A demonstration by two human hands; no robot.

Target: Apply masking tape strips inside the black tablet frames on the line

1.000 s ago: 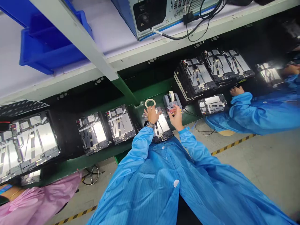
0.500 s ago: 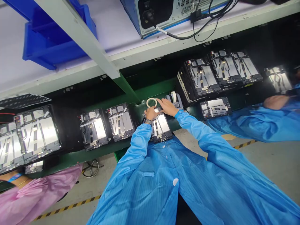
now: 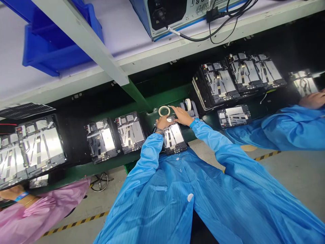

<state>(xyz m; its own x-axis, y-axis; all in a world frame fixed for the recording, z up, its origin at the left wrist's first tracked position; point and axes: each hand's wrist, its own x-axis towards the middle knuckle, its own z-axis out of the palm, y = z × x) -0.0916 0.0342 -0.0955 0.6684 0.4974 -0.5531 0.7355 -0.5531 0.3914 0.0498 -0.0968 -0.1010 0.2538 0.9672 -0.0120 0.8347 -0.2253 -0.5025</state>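
Note:
An opened tablet-like device [image 3: 174,137], with silver battery panels and dark strips, lies in front of me at the bench edge. Over its upper left end is my left hand [image 3: 163,122], its fingers bent close together on the device; anything in them is too small to make out. My right hand [image 3: 183,116] hovers at the upper right end, forefinger stretched out to the left and apart from the thumb. Just beyond the fingertips lies a roll of cream tape [image 3: 164,111]. Behind my right hand stands a grey tape dispenser [image 3: 192,111] with a white roll [image 3: 188,104].
Similar devices lie left, one nearest [image 3: 130,132], and a stack [image 3: 219,84] stands at right. A shelf edge [image 3: 157,61] and its post [image 3: 93,44] overhang the bench. Co-workers' arms, a pink sleeve [image 3: 56,206] and a blue sleeve [image 3: 291,130], reach in from both sides.
My hands have hardly moved over the device. At right the co-worker's hand has shifted right and up; at left the pink-sleeved arm has moved slightly right.

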